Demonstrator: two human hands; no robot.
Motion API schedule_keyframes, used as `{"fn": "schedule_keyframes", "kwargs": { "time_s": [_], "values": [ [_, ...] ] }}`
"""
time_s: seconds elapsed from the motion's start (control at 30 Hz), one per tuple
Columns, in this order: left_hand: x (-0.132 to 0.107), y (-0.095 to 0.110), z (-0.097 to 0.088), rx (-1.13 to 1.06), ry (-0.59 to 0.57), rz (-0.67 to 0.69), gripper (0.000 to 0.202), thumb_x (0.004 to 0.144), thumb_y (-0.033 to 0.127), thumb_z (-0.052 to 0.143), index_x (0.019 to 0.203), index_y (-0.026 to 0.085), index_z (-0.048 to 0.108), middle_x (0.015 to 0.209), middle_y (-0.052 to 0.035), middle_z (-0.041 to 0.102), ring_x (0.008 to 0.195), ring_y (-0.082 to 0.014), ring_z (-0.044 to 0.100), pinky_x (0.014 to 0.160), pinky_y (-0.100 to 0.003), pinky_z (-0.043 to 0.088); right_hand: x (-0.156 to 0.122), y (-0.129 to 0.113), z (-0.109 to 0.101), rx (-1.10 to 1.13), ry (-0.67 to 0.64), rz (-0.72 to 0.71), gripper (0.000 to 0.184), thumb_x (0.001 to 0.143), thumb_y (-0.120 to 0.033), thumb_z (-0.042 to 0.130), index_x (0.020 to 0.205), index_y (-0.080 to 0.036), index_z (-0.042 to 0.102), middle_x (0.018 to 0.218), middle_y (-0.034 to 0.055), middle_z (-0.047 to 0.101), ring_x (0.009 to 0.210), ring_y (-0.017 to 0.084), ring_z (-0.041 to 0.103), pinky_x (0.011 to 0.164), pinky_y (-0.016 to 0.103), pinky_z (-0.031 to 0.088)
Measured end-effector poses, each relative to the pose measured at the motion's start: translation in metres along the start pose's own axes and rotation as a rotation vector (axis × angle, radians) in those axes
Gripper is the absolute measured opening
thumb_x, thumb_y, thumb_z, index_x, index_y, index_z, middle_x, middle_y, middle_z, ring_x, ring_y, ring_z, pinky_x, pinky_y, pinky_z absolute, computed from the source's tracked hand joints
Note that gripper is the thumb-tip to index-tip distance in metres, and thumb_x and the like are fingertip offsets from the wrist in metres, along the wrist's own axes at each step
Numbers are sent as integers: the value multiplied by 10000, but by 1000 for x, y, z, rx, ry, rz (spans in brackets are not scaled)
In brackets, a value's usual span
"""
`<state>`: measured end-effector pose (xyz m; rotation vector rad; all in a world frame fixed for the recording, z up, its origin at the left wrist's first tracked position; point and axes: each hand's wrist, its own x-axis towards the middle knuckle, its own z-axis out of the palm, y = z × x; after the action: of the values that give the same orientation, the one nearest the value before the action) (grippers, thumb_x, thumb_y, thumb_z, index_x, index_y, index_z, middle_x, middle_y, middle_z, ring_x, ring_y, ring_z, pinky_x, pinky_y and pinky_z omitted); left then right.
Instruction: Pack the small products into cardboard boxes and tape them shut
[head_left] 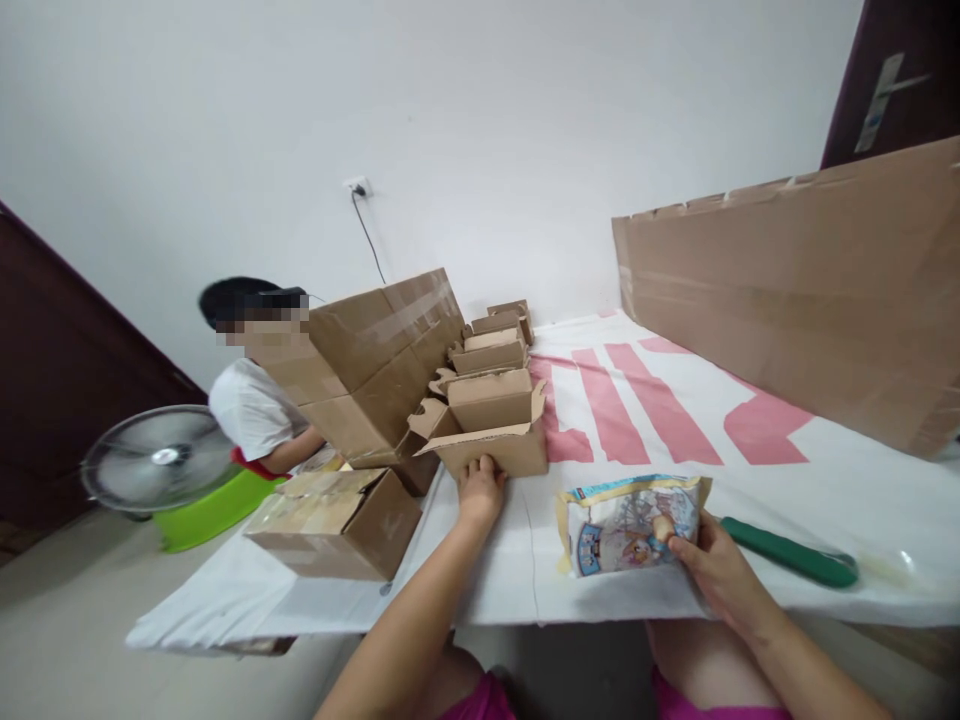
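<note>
My left hand reaches forward and grips the near edge of a small open cardboard box, fingers curled on its front wall. That box is the nearest in a row of several small boxes running away from me. My right hand holds the right edge of a printed plastic packet lying on the white cloth, thumb on top.
A green-handled tool lies right of the packet. A big cardboard sheet stands at the right. Large boxes and a closed box lie left. A person sits by a fan and a green tub.
</note>
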<state>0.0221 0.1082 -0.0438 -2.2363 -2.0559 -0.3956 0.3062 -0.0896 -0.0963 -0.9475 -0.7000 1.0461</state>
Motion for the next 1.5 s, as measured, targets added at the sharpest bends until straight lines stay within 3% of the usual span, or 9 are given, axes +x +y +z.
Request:
{"fn": "schedule_keyframes", "kwargs": {
  "time_s": [0.43,0.57,0.87,0.97,1.07,1.2,1.27,1.33,1.5],
  "values": [
    [62,24,16,17,-13,-59,305,882,343,484,1134,172,474,1206,-162,548,1151,-317,481,910,-395,369,-3,-6,1,-30,-57,32,523,550,-400,856,971,-211,609,827,33,686,806,232,628,739,350,507],
    [80,32,17,-15,-31,-86,314,876,337,492,1139,168,468,1224,-183,539,1163,-327,494,907,-410,382,-4,-9,1,-60,-72,41,533,562,-416,846,994,-208,615,908,59,698,843,247,633,754,362,507],
    [94,42,-12,-181,-245,-32,513,810,305,604,1243,79,446,1256,-260,547,1149,-364,545,896,-415,417,-4,-8,1,-124,-82,30,584,562,-411,835,1063,-212,610,1045,94,697,963,304,633,815,410,513],
    [84,50,-37,-307,-417,79,426,856,392,540,1160,95,558,1134,-196,646,1063,-324,606,851,-382,458,-4,-10,3,-136,-129,-3,575,600,-382,822,1100,-212,594,1081,92,691,998,294,628,851,403,505],
    [52,62,-66,-467,-563,244,446,920,476,393,1192,180,584,1172,-105,654,1017,-230,634,811,-315,489,-5,-14,7,-170,-184,-18,558,622,-364,815,1109,-211,591,1105,93,686,1020,295,623,873,403,499],
    [-17,76,-93,-560,-858,647,673,702,498,704,1298,241,526,1237,-94,622,1014,-234,633,807,-302,490,-4,-15,10,-230,-203,-44,581,610,-363,825,1123,-220,594,1116,77,685,1026,298,624,878,402,503],
    [-46,80,-98,-402,-817,759,829,571,441,808,1319,252,505,1140,-91,667,956,-262,645,798,-317,479,-2,-11,9,-254,-208,-53,595,609,-376,825,1134,-223,591,1130,72,680,1048,299,617,888,399,502],
    [-62,80,-97,-244,-687,753,756,574,381,805,1272,253,544,1014,-71,701,910,-275,651,782,-315,467,1,-6,7,-261,-191,-61,611,607,-406,822,1140,-219,591,1151,78,671,1081,299,605,905,401,499],
    [-33,56,-94,-70,-482,622,438,651,258,729,1081,278,650,1024,-25,701,964,-252,634,784,-271,451,8,4,4,-241,-108,-65,616,617,-494,794,1134,-224,597,1190,115,652,1118,272,596,958,441,468]
  ]
}}
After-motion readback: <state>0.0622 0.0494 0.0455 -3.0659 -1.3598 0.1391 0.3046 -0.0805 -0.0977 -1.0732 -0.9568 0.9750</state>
